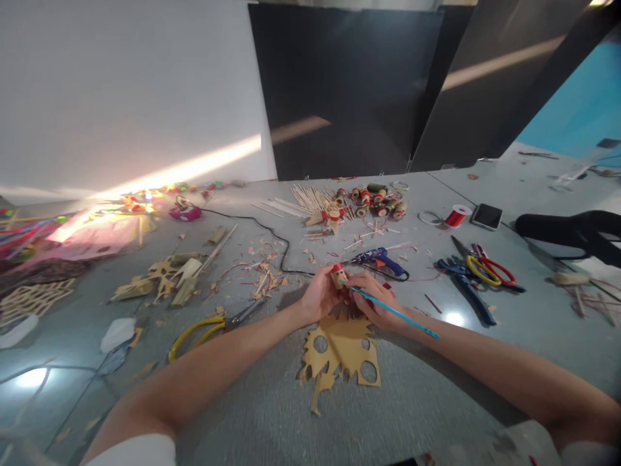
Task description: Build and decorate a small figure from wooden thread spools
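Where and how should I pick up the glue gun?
Probably by the blue handle, coming from the right: the glue gun lies with its handle toward the right and its nozzle pointing left. The right hand is nearest but holds a pencil.

On the tabletop [422, 401] to your right, you have a phone [486, 216] beside a spool of red thread [455, 218], with blue-handled pliers [470, 296] lying nearer you. A blue glue gun [372, 256] lies ahead of you, and a black panel [349, 90] stands along the far side.
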The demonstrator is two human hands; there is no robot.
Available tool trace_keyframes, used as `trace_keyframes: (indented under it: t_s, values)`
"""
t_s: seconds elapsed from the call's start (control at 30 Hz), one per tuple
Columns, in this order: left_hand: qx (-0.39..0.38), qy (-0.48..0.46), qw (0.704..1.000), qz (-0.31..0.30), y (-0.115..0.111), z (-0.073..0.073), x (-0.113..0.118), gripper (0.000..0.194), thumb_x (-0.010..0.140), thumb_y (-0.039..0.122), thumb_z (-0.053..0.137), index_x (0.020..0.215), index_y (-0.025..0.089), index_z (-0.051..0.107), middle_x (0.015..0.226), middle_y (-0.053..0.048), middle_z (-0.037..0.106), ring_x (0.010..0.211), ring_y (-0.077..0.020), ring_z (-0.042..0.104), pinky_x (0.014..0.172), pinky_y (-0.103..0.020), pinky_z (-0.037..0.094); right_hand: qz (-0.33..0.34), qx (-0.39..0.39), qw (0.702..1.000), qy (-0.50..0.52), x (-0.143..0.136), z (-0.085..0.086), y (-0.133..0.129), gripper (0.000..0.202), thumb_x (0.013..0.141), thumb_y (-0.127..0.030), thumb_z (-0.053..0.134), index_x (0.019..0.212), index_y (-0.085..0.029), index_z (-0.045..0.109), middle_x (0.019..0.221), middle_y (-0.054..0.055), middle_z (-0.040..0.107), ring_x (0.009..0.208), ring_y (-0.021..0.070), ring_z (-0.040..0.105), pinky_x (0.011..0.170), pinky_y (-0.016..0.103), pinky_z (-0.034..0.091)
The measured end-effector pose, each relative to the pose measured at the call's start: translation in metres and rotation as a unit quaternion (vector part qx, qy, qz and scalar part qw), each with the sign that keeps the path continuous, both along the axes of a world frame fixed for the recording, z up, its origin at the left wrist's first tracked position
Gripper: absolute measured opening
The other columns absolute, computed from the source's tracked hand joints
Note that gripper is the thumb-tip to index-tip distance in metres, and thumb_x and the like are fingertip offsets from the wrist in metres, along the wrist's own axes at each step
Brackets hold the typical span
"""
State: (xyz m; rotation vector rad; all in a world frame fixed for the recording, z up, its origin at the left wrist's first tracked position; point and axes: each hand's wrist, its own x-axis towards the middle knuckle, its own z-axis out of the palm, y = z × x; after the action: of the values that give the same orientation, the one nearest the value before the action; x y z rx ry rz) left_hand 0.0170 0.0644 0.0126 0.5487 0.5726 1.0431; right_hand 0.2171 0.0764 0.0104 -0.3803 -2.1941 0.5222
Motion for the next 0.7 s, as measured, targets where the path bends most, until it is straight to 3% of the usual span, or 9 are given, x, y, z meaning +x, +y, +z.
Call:
trace_keyframes:
  t_s: [0.7]
  values:
    - [-0.004,0.004,1.0,0.003,-0.0024,0.0041,0.0002,0.038,0.101,0.046,0.052,0.094,0.014,0.071,0.077,-0.005,0.066,0.063,-0.0182,0.063,0.058,-0.03,0.053,-0.006,-0.014,1.0,-0.011,0.0009,-0.0028,0.0,0.033,0.113,-0.024,0.047,0.145,-0.03,0.055,0.126,0.012,0.065,0.116,0.024,0.068,0.098,0.042,0.062]
